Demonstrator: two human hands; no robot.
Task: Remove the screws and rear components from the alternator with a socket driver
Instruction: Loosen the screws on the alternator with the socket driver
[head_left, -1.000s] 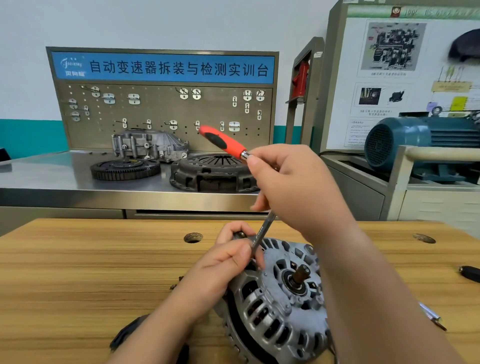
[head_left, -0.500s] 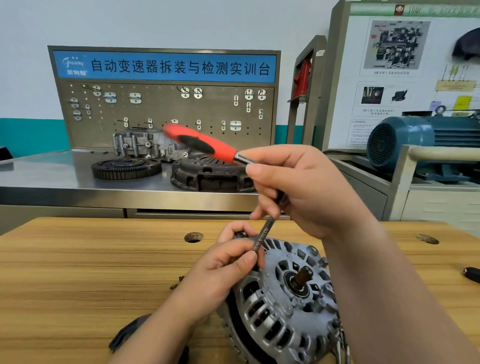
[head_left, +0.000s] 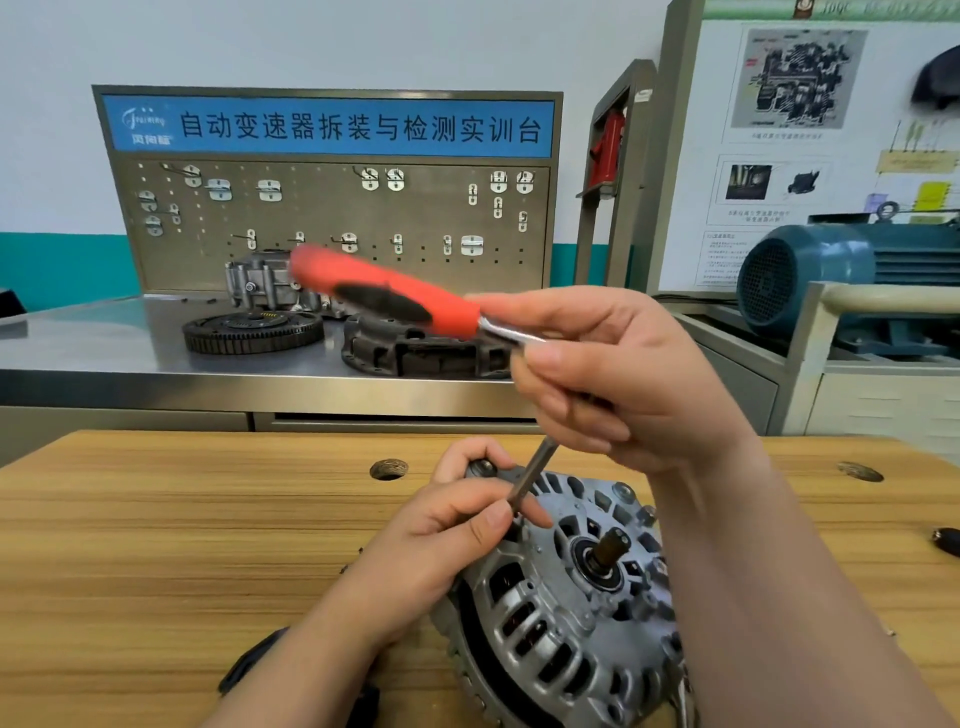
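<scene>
Alternator (head_left: 566, 613) lies on the wooden bench (head_left: 156, 545) just under both hands, rotor shaft (head_left: 608, 545) pointing up. The left hand (head_left: 441, 535), nearer the fastener, pinches the low end of the socket driver's extension (head_left: 532, 470) against the housing's far-left rim; the screw itself is hidden. Above it, the right hand (head_left: 618, 379) curls round the driver's head. The extension slants down-left between the hands, and the red handle (head_left: 384, 296) juts left, nearly level. Beyond the hands, a blue sign (head_left: 332, 127) reads "自动变速器拆装与检测实训台".
</scene>
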